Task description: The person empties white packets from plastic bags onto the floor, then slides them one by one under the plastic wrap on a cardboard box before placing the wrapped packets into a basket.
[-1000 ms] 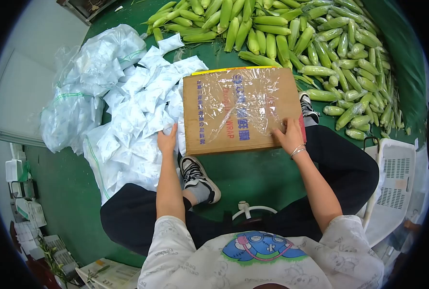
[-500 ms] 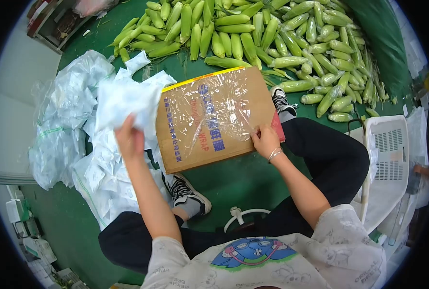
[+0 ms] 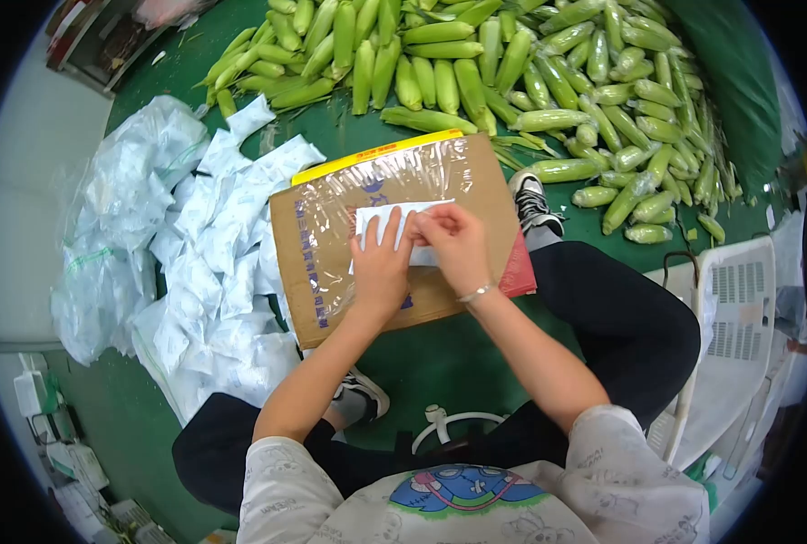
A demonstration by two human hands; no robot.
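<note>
white packet now atop carton

Two hands, one cardboard box, one packet atop, two shoes, dozens of corncobs

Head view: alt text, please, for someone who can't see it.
Left hand spread on a white packet atop a cardboard box, right hand with fingers bunched over it. More white packets lie left; green corn, partly plastic-wrapped, is heaped beyond on the green floor.
</note>
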